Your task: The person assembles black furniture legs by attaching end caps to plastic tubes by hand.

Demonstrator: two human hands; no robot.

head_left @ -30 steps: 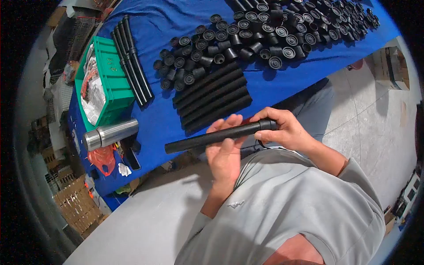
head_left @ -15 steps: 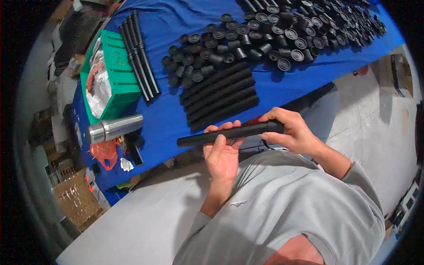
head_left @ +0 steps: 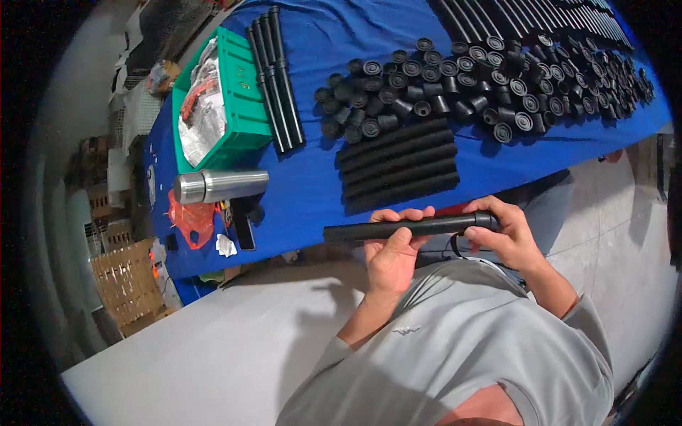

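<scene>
I hold a long black tube (head_left: 355,231) level in front of my chest, just off the near edge of the blue-covered table (head_left: 312,192). My left hand (head_left: 392,254) wraps around the tube's middle from below. My right hand (head_left: 506,238) grips the tube's right end, where a black end cap (head_left: 484,221) sits on it. A row of several bare black tubes (head_left: 398,165) lies on the cloth right beyond my hands. Behind them spreads a heap of loose black caps (head_left: 455,78).
A green crate (head_left: 241,106) with plastic bags sits at the table's left, three capped tubes (head_left: 275,78) beside it. A steel flask (head_left: 220,185) lies on its side near the front left corner, next to an orange bag. More tubes line the far right. Cardboard boxes stand on the floor at left.
Both hands stay on the tube, which has levelled out as the left hand slid along it. The view has shifted, so the table sits further right and lower in frame.
</scene>
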